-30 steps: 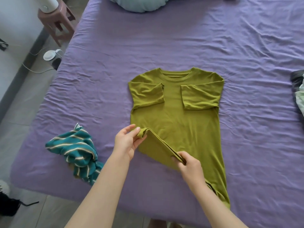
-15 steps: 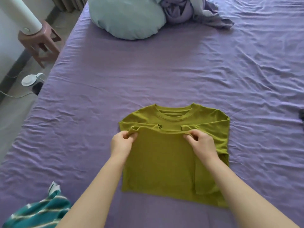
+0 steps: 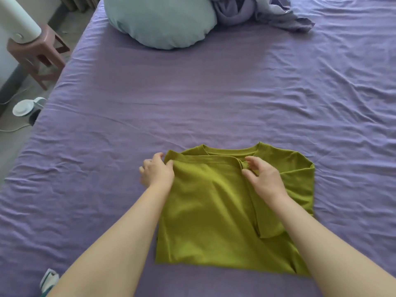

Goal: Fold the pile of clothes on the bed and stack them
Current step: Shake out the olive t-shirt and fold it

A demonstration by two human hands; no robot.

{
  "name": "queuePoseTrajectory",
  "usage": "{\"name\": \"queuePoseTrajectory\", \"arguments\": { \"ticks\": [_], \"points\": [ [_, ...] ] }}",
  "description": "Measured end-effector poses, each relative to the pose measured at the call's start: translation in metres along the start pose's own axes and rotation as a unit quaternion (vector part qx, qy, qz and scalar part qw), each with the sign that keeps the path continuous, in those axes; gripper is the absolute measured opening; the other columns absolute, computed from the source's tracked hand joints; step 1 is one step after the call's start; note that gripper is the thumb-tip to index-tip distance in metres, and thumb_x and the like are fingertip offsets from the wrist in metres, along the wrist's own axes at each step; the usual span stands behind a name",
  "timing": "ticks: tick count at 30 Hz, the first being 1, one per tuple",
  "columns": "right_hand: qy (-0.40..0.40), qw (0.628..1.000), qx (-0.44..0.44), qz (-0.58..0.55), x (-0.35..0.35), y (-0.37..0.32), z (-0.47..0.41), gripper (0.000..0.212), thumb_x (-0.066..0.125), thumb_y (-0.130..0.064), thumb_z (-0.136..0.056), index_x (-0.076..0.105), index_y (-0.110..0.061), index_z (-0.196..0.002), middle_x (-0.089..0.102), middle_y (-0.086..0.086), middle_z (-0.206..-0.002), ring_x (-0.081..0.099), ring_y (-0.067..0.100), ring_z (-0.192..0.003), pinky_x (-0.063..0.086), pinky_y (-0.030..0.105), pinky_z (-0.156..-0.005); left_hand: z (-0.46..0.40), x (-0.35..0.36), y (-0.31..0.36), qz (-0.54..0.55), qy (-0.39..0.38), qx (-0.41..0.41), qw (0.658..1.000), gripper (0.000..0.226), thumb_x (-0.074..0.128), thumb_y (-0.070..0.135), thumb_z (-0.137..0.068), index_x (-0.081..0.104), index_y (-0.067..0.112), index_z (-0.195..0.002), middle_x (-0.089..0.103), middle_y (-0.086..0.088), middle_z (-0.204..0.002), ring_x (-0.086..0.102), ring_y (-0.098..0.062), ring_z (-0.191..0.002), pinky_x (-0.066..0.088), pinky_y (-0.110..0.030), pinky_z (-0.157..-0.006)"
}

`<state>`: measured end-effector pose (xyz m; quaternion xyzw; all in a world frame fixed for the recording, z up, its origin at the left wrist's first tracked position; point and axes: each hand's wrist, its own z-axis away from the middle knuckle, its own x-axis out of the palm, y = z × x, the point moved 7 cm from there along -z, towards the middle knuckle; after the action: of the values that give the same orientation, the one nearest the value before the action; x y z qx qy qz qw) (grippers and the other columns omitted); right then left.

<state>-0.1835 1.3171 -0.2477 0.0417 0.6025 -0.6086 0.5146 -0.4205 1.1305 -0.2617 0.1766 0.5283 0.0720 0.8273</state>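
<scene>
Olive-green T-shirt (image 3: 214,211) lies on the purple bedsheet (image 3: 214,99), low centre of the view, neckline at 12 o'clock, folded edge at 6 o'clock nearest the person. The hem half is doubled up over the chest, its top edge just short of the collar.

Left hand (image 3: 156,172) sits at the shirt's 10 o'clock corner, thumb and fingers pinching the folded-over edge; hard to tell how much cloth is inside the pinch. Right hand (image 3: 262,176) is near the 12–1 o'clock part of that same edge, fingers loosely spread and relaxed, fingertips touching or just above the cloth, holding nothing that I can see.

Key relation: the folded package is roughly square, slightly wider than deep, running 9 to 3 o'clock. A strip of shirt sticks out uncovered on the 3 o'clock side, beyond the right hand, with a loose flap hanging at about 4 o'clock. Right hand is the nearer one to that untidy side, so judged from here, it would handle any squaring-up or a sideways fold toward 9 o'clock, while the left pins its corner.

Other stuff: pale blue pillow (image 3: 162,20) at 12 o'clock far end, crumpled lilac blanket (image 3: 259,11) beside it at 1 o'clock. Teal-and-white garment (image 3: 48,281) barely peeks in at 7 o'clock, bottom edge, unfolded, so the task looks early. Pink stool (image 3: 40,58) on the floor at 10 o'clock.
</scene>
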Motion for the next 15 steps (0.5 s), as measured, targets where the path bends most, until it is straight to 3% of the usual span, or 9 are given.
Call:
{"name": "queuePoseTrajectory", "arguments": {
  "ticks": [2, 3, 5, 7, 10, 13, 15],
  "points": [
    [0.032, 0.999, -0.027, 0.015, -0.006, 0.011, 0.019, 0.037, 0.069, -0.010, -0.085, 0.061, -0.007, -0.121, 0.065, 0.009, -0.115, 0.059, 0.024, -0.110, 0.042, 0.030, -0.097, 0.028, 0.002, 0.011, -0.031, 0.070, 0.059, 0.995, 0.034, 0.062, 0.028, -0.089, 0.056, 0.021, -0.122, 0.051, -0.011, -0.124, 0.044, -0.032, -0.116, 0.038, -0.040, -0.094],
    [0.056, 0.997, -0.047, 0.024, -0.011, 0.015, 0.031, 0.034, 0.070, -0.008, -0.083, 0.063, -0.006, -0.116, 0.065, 0.009, -0.112, 0.059, 0.026, -0.107, 0.042, 0.030, -0.096, 0.046, 0.010, 0.020, -0.005, 0.070, 0.101, 0.992, 0.028, 0.062, 0.023, -0.087, 0.060, 0.019, -0.115, 0.055, -0.010, -0.116, 0.048, -0.032, -0.111, 0.039, -0.039, -0.092],
    [0.083, 0.992, -0.085, 0.051, -0.018, 0.025, 0.054, 0.027, 0.075, -0.004, -0.077, 0.068, -0.006, -0.103, 0.067, 0.008, -0.103, 0.061, 0.029, -0.099, 0.040, 0.025, -0.092, 0.086, 0.043, 0.038, 0.020, -0.014, 0.180, 0.983, 0.017, 0.060, 0.021, -0.088, 0.065, 0.020, -0.104, 0.060, -0.006, -0.107, 0.051, -0.028, -0.106, 0.039, -0.037, -0.089],
    [0.062, 0.987, -0.118, 0.088, -0.017, 0.038, 0.072, 0.026, 0.081, -0.006, -0.071, 0.071, -0.006, -0.095, 0.069, 0.008, -0.098, 0.063, 0.031, -0.097, 0.041, 0.026, -0.092, 0.125, 0.076, 0.053, -0.009, -0.079, 0.260, 0.962, 0.018, 0.056, 0.023, -0.090, 0.068, 0.025, -0.104, 0.059, 0.002, -0.111, 0.049, -0.021, -0.111, 0.036, -0.032, -0.092],
    [-0.021, 0.981, -0.139, 0.136, -0.009, 0.058, 0.089, 0.042, 0.084, -0.027, -0.068, 0.072, -0.010, -0.105, 0.068, 0.006, -0.114, 0.058, 0.031, -0.116, 0.043, 0.040, -0.098, 0.161, 0.103, 0.073, -0.011, -0.094, 0.336, 0.937, 0.023, 0.056, 0.019, -0.092, 0.071, 0.025, -0.107, 0.059, 0.003, -0.125, 0.041, -0.021, -0.130, 0.025, -0.037, -0.109],
    [-0.139, 0.960, -0.158, 0.187, 0.002, 0.073, 0.096, 0.078, 0.074, -0.056, -0.070, 0.049, -0.025, -0.138, 0.036, -0.009, -0.148, 0.022, 0.015, -0.142, 0.022, 0.035, -0.112, 0.167, 0.120, 0.077, -0.103, -0.115, 0.329, 0.932, 0.031, 0.051, 0.027, -0.095, 0.061, 0.032, -0.124, 0.040, 0.007, -0.147, 0.014, -0.018, -0.146, 0.005, -0.046, -0.118],
    [-0.198, 0.940, -0.176, 0.213, 0.005, 0.081, 0.096, 0.086, 0.067, -0.060, -0.073, 0.028, -0.036, -0.147, 0.009, -0.020, -0.152, 0.000, 0.005, -0.143, 0.008, 0.027, -0.115, 0.167, 0.126, 0.079, -0.151, -0.129, 0.330, 0.923, 0.034, 0.048, 0.032, -0.096, 0.053, 0.037, -0.130, 0.027, 0.010, -0.155, 0.002, -0.017, -0.148, 0.000, -0.050, -0.117]
  ]
}}
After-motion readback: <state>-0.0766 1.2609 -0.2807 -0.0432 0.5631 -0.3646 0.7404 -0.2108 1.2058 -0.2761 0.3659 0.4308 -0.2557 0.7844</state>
